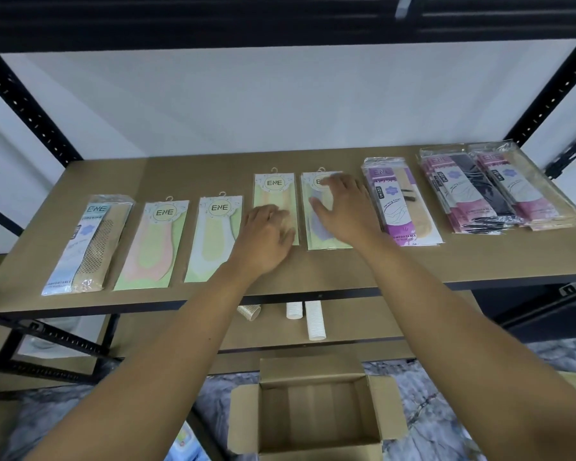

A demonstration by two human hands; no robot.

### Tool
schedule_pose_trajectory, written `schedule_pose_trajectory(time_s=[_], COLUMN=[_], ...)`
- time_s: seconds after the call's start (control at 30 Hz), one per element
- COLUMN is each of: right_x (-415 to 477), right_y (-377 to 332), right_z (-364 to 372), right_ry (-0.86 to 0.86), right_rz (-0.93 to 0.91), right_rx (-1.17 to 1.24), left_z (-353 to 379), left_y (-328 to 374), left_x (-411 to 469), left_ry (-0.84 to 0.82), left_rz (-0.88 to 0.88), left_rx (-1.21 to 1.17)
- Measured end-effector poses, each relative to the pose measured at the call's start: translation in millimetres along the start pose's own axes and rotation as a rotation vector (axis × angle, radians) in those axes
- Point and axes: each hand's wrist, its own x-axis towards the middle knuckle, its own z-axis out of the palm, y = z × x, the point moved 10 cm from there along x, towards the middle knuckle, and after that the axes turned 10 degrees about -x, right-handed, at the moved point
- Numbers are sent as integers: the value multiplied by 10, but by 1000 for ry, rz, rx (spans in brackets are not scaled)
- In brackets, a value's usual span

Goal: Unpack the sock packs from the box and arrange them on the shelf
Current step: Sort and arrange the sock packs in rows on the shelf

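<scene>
Both hands lie flat with fingers loose, clamping nothing. The left hand (266, 237) presses the orange-green sock pack (273, 191) and the right hand (343, 207) the purple-yellow sock pack (318, 239) beside it. Pushing on the slick sleeves could skid them crooked, or into the purple stack (399, 207) just right. There are four hanger packs, one blue-tan pack (87, 244) far left and three stacks. The cardboard box (313, 371) below the wrists looks empty.

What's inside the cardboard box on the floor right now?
The cardboard box stands open; only its bare bottom and inner walls show, with nothing lying in it. Its near wall hides a strip of the bottom along the front edge.
</scene>
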Motion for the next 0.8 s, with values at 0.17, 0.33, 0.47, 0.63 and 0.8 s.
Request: schedule_pose_trajectory(time_s=[0.17, 0.33, 0.47, 0.63, 0.8], right_x=[542, 592, 443, 201, 55], right_y=[151, 193, 159, 126, 107], right_z=[604, 658, 559, 530, 546], right_ry=[-325, -390, -335, -290, -278], right_rz=[70, 77, 67, 68, 48], right_rx=[-127, -152, -157, -163, -156], left_z=[89, 123, 112, 131, 163], left_y=[-190, -218, -175, -108, -44], left_x=[295, 264, 165, -21, -213], left_ry=[-132, -164, -132, -139, -87], left_rz=[-130, -115, -89, -69, -12], left_rx=[50, 110, 111, 120, 124])
